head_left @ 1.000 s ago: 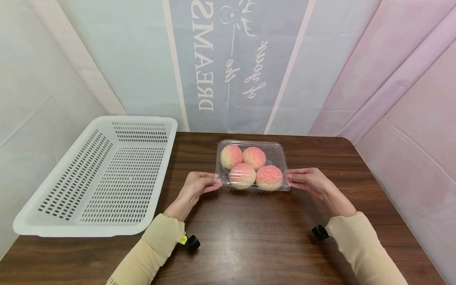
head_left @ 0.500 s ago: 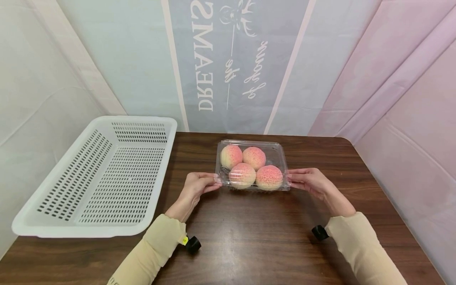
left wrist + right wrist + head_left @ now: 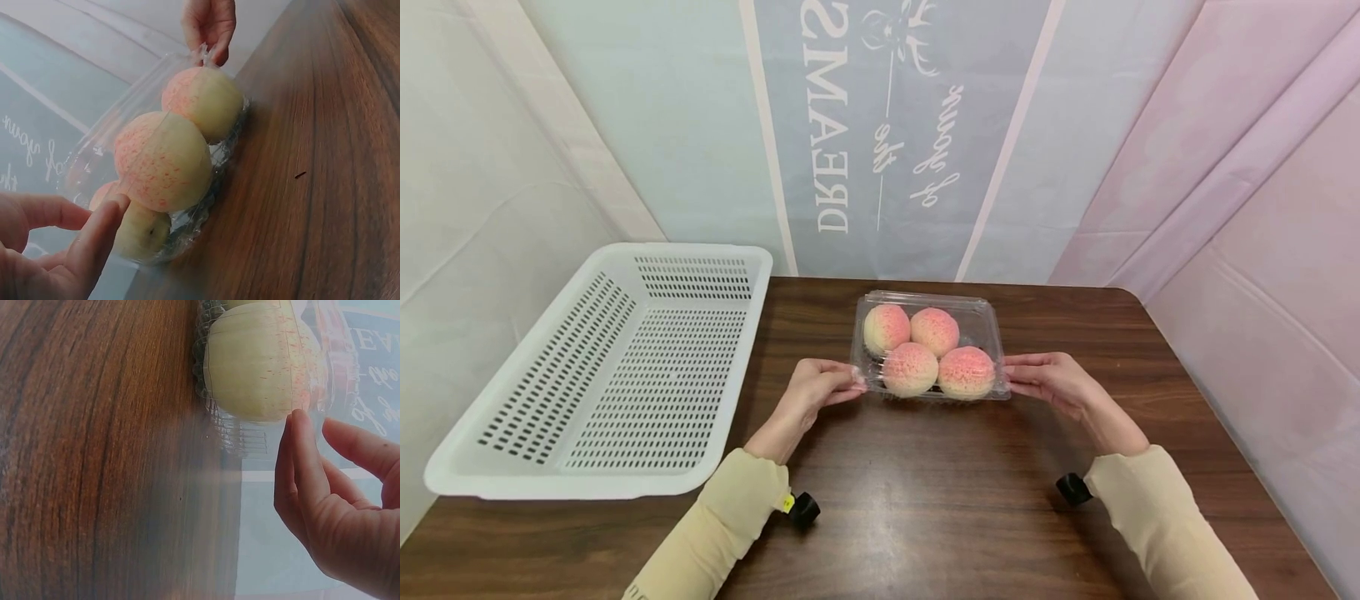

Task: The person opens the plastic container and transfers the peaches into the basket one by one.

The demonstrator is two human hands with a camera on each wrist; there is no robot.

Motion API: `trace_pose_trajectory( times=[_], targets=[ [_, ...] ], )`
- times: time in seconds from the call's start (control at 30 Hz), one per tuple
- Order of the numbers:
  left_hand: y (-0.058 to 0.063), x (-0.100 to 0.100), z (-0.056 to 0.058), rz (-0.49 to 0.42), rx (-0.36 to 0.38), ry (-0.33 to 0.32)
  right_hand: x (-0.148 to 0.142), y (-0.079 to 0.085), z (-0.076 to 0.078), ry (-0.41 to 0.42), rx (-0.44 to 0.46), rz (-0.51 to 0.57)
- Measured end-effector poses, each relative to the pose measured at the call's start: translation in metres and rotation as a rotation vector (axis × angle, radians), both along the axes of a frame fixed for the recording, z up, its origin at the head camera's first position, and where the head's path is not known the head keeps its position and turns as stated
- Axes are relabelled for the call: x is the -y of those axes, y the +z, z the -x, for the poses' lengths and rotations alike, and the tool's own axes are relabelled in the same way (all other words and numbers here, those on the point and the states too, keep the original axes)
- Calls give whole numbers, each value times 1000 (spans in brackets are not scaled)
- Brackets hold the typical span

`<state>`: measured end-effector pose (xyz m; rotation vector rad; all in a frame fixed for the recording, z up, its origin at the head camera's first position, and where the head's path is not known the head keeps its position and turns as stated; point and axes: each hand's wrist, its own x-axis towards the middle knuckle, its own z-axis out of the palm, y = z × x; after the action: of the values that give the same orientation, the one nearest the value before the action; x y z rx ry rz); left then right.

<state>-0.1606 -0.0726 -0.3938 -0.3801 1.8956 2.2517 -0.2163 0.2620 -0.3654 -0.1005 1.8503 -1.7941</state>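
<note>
Between the hands, a seemingly closed box holds four peaches.

Container down on the table, towards the far edge, and over on its left, well apart, there's the basket, reaching both further back and further forward! Inside the container, four peaches: two behind, two in front. Left hand touching at its front-left corner, right hand touching at its front-right! And behind it, beyond the table's far edge, hangs the backdrop.
</note>
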Motion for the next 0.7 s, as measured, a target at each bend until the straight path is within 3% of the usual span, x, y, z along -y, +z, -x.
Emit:
trace_pose_trajectory(
  times=[0.27,0.53,0.7],
  targets=[
    [5,1,3,111,9,-7,0,0,0,6,-14,-7],
    [9,0,5,391,-152,-30,1,0,0,5,-21,-20],
    [8,-2,6,410,-199,-41,2,1,-1,12,-24,-26]
  ],
)
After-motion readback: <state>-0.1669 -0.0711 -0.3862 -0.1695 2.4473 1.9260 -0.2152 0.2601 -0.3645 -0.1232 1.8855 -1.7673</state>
